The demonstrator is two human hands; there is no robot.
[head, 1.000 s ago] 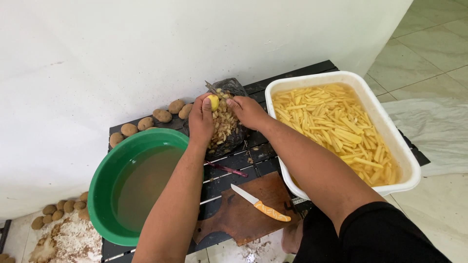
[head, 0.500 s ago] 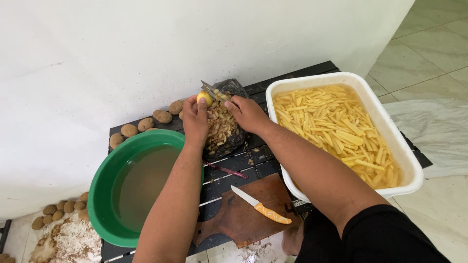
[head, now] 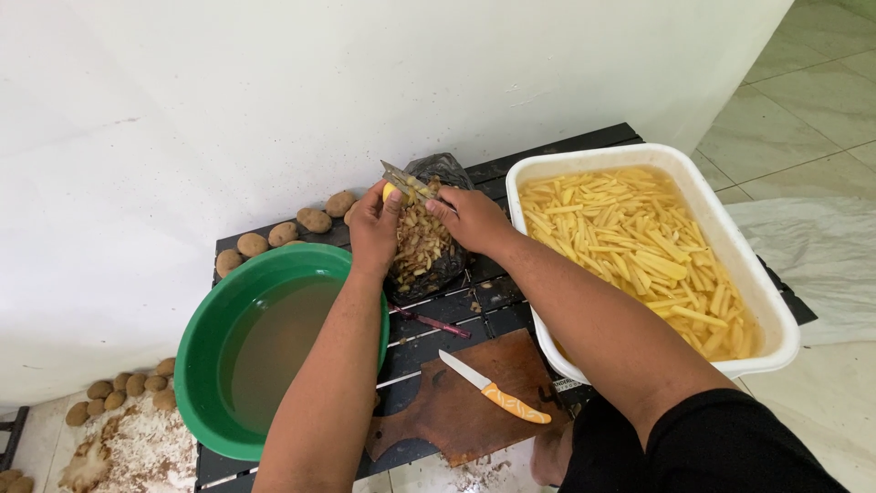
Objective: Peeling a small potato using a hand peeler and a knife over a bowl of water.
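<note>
Both forearms reach forward over the black slatted table (head: 547,155); the left hand (head: 374,228) curls closed around a yellow peeled potato (head: 391,191), mostly hidden in its grip; the right hand (head: 470,219) is closed on a metal peeler (head: 406,179) laid against the potato, above a black bag of peelings (head: 422,251); the peeler's handle is hidden

A thin metal peeler blade (head: 408,180) glints. The round green plastic basin (head: 205,319) looks glossy and smooth, as does the white rectangular plastic tub (head: 776,310). The brown wooden cutting board (head: 456,415) is matt and worn. The black plastic bag (head: 449,169) shines, crinkled.
</note>
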